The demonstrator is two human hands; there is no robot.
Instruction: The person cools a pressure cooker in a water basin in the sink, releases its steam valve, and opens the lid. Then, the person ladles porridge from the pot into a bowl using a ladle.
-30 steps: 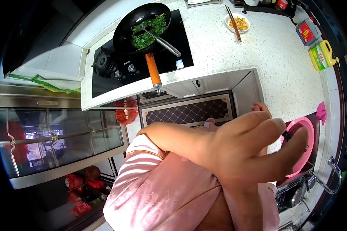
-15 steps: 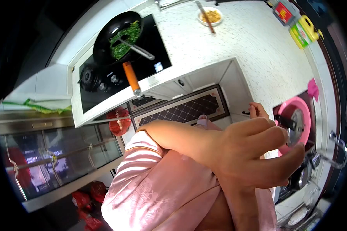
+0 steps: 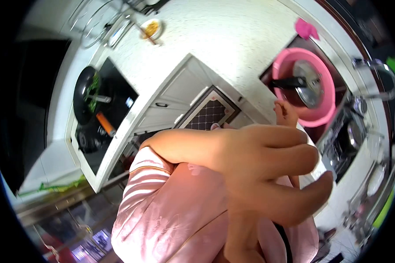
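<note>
Since the tub [image 3: 330, 90] holds the lid [image 3: 312, 92], it likely can't roll; my left hand [image 3: 267, 168] looks half open, empty; right hand [image 3: 288, 114], I can't tell.

I'm standing in a kitchen, and a household one by the look of it. A black hob [image 3: 114, 81] is set into the pale speckled countertop [image 3: 210, 35], carrying a wok [image 3: 80, 97] with leafy greens [image 3: 93, 93] in it. Farther along sits a small bowl [image 3: 159, 30] of food with chopsticks [image 3: 148, 37]. White cabinet doors [image 3: 173, 96] run below, beside a patterned mat [image 3: 208, 115] on the floor. Around the corner, a sink [image 3: 323, 54] holds a pink basin [image 3: 331, 90] with a glass lid [image 3: 309, 87] inside, near a chrome tap [image 3: 360, 64].
</note>
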